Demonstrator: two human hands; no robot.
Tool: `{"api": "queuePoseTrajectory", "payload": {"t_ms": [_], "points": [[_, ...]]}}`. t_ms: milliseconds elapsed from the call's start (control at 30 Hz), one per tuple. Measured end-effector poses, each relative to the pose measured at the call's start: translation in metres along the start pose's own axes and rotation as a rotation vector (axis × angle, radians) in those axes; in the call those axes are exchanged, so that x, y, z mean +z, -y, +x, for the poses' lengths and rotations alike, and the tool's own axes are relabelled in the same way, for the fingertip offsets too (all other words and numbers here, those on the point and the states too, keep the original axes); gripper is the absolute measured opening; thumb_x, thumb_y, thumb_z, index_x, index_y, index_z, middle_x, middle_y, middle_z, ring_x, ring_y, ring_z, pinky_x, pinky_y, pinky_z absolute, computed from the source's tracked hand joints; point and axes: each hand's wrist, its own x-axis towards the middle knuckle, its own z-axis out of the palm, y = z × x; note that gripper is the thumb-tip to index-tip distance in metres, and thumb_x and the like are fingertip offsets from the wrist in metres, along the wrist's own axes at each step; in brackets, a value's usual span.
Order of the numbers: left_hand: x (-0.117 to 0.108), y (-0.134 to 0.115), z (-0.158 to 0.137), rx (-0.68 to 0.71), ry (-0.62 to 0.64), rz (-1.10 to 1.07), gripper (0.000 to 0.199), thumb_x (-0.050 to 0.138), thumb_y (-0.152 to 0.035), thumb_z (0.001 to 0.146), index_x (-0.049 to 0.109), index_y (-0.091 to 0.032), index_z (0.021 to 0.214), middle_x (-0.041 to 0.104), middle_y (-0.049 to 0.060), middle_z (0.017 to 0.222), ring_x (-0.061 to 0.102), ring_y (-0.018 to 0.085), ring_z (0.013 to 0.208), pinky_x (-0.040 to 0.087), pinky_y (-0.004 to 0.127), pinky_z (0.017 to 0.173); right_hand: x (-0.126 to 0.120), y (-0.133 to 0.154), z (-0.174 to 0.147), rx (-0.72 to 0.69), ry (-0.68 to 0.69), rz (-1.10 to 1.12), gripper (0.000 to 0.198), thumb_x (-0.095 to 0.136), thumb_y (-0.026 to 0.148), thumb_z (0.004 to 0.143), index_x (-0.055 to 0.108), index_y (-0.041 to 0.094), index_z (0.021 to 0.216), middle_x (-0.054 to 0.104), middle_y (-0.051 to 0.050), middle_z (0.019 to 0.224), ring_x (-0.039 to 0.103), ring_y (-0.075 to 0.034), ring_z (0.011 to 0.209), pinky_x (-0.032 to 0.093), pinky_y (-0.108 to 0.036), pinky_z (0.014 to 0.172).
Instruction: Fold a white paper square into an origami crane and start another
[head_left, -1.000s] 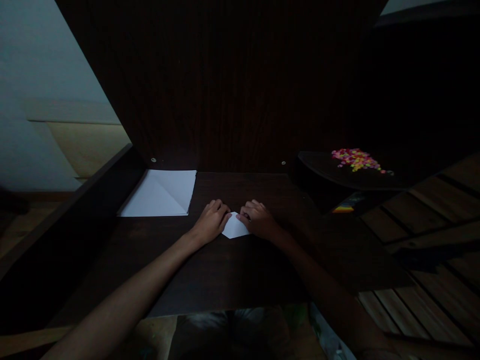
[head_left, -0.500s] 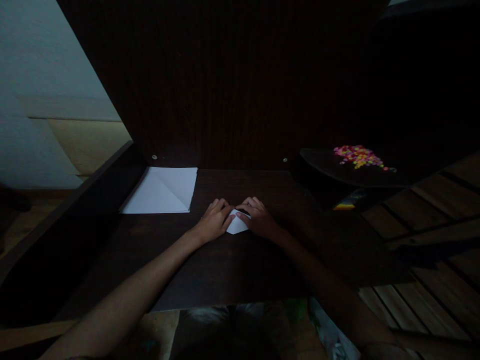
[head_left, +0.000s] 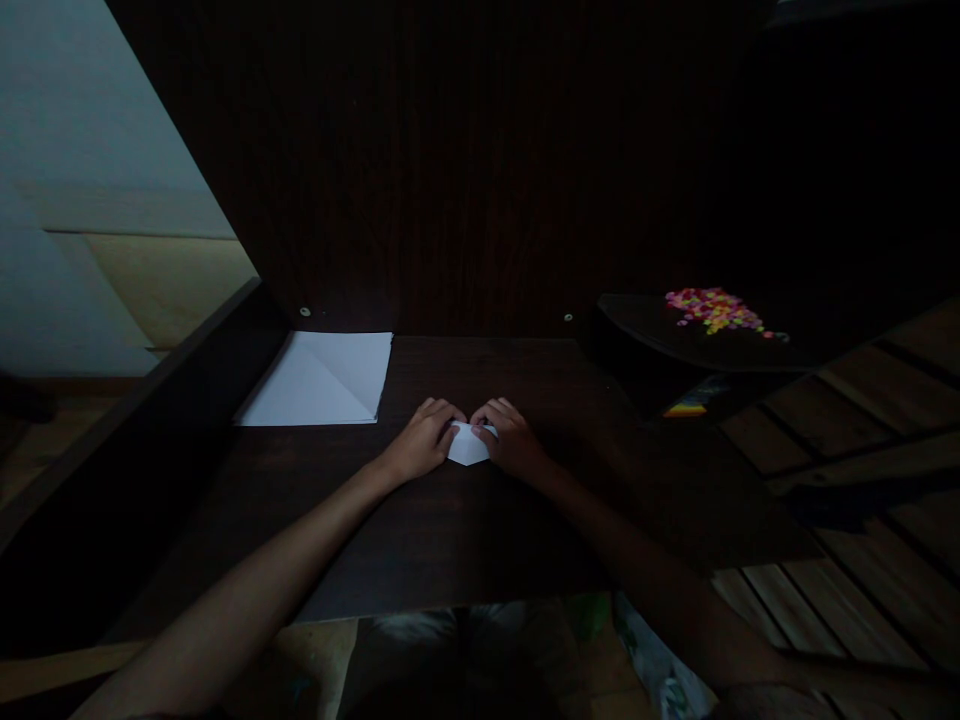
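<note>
The left hand (head_left: 426, 442) and right hand (head_left: 514, 440) pinch 2 sides of a small folded paper (head_left: 468, 448) between them on the dark desk (head_left: 420, 560). White sheets (head_left: 319, 380) lie to the left, and small bright pieces (head_left: 716, 310) sit heaped on a shelf (head_left: 646, 325) at right.

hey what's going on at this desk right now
A person is handling a small, apparently folded piece of white paper at a dark desk, with the left grip and right grip on its two sides. A stack of larger white sheets lies to the left. Small colourful pieces sit heaped on a shelf to the right.
</note>
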Motion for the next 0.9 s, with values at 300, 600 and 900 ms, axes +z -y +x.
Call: {"api": "queuePoseTrajectory", "payload": {"t_ms": [300,600,900], "points": [[0.001,-0.001,-0.002,0.035,-0.015,0.02,0.023,0.047,-0.015,0.092,0.067,-0.016,0.103,0.06,0.007,0.094,0.053,0.021,0.092,0.045,0.037,0.087,-0.01,-0.01,-0.009,-0.051,0.084,-0.076,0.019,0.053,0.017,0.092,0.065,0.018,0.106,0.064,-0.007,0.095,0.054,-0.021,0.088,0.045,-0.034,0.08],[0.002,0.005,-0.004,0.092,-0.006,0.05,0.032,0.049,-0.002,0.085,0.07,-0.018,0.102,0.057,0.005,0.088,0.051,0.019,0.088,0.046,0.031,0.079,-0.008,-0.008,-0.012,-0.178,0.066,-0.14,0.021,0.048,0.002,0.088,0.063,0.016,0.084,0.06,-0.007,0.086,0.05,-0.019,0.082,0.042,-0.03,0.072],[-0.009,-0.002,-0.009,0.22,0.143,0.415,0.032,0.041,-0.005,0.091,0.061,-0.015,0.113,0.057,0.009,0.094,0.051,0.022,0.09,0.048,0.035,0.081,-0.011,-0.004,-0.014,-0.23,0.142,-0.375,0.028,0.044,-0.001,0.087,0.065,0.016,0.09,0.059,-0.008,0.086,0.045,-0.021,0.08,0.035,-0.033,0.071]]}}
